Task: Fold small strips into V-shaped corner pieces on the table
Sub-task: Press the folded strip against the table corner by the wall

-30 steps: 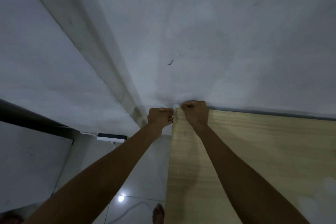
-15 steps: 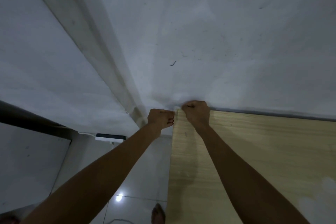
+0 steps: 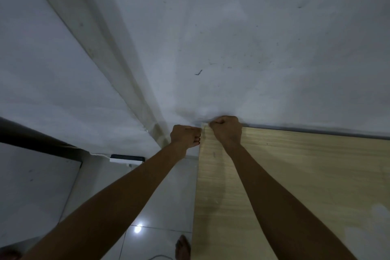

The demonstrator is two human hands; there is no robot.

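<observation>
White plastered wall [image 3: 232,27] with a vertical ridge. Glossy white tiled floor [image 3: 160,196] below, small black-topped white box [image 3: 126,158] against the wall

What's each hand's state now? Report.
Left hand: fingers curled; hold cannot be told.
Right hand: fingers curled over table corner; hold cannot be told.

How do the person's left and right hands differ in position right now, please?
The left hand hangs beside the table, over the floor; the right hand sits over the table's far corner. The left hand shows curled fingertips; the right hand shows mostly its back. Both are fists, close together; any strip is hidden.
</observation>
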